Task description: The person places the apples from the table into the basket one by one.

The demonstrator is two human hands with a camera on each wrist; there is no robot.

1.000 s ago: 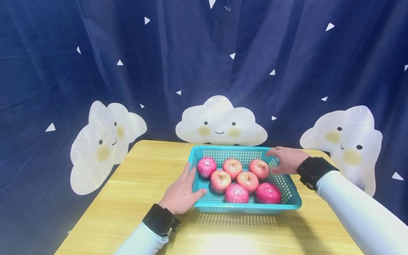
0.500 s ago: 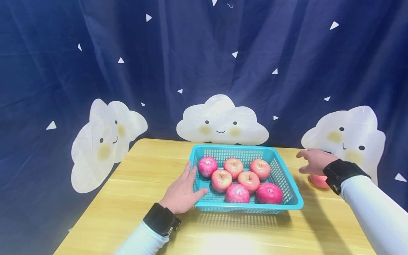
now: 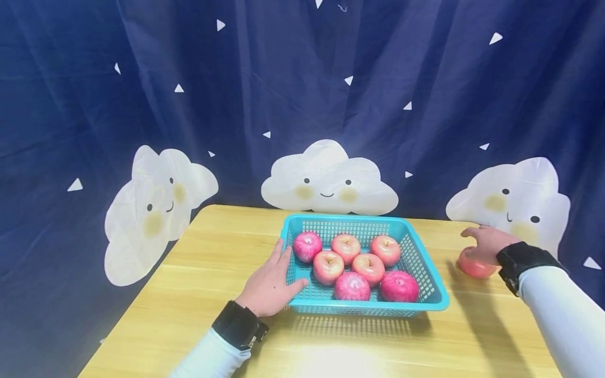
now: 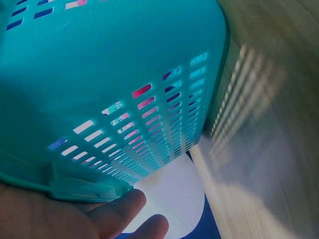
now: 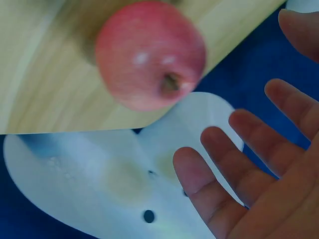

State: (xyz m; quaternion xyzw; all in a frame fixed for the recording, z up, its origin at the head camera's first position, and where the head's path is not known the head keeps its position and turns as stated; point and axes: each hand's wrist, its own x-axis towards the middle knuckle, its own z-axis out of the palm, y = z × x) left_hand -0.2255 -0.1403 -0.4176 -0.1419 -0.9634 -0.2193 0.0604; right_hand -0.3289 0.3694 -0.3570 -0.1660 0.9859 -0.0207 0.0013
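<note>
A turquoise plastic basket (image 3: 366, 310) holds several red and pink apples (image 3: 328, 268). My left hand (image 3: 267, 289) rests at its left rim with fingers extended and the thumb reaching over the edge. In the left wrist view, fingertips (image 4: 127, 209) lie by the rim, outside the slotted wall (image 4: 114, 64). My right hand (image 3: 491, 244) is above a single apple (image 3: 475, 266) on the table, partly covering it in the head view. The right wrist view shows this apple (image 5: 149, 57) apart from my spread fingers (image 5: 192, 172), with nothing in the hand.
The wooden table (image 3: 198, 294) extends around the basket. Behind it hangs a dark blue curtain (image 3: 302, 89) with white clouds (image 3: 328, 168) and small triangles. The lone apple lies near the table's right edge.
My right hand has moved right from the basket's back right corner to above the lone apple, which has come into view. The left hand and the basket stay put.
</note>
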